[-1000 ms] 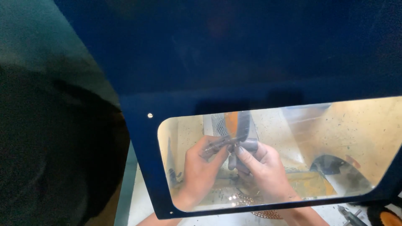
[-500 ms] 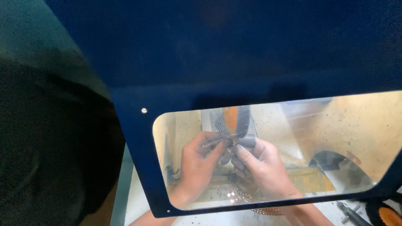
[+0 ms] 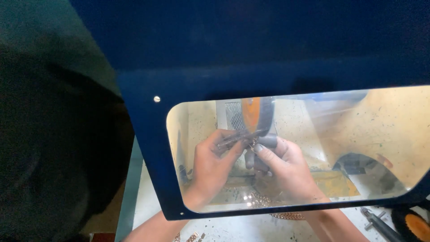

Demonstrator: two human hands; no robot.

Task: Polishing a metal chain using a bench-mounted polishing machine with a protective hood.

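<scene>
Through the clear window of a dark blue guard [image 3: 148, 148] I see both my hands inside a lit polishing box. My left hand [image 3: 210, 168] pinches a thin dark tool or rod [image 3: 235, 139] that points right. My right hand [image 3: 286, 168], with grey rubber caps on some fingertips [image 3: 268, 141], pinches a small metal piece [image 3: 251, 144] where the two hands meet. Both hold it just in front of an orange and grey polishing wheel [image 3: 256, 114]. A metal chain [image 3: 286, 216] hangs or lies beneath my right wrist.
A dark rounded opening [image 3: 363, 172] sits at the right of the box floor. Small metal bits [image 3: 193, 236] lie on the white bench below the guard. A dark tool [image 3: 380, 224] and an orange-centred black wheel [image 3: 414, 224] lie at lower right.
The view has shifted, so the guard window sits further right and lower. My hands stay together at the wheel, still pinching the small piece.
</scene>
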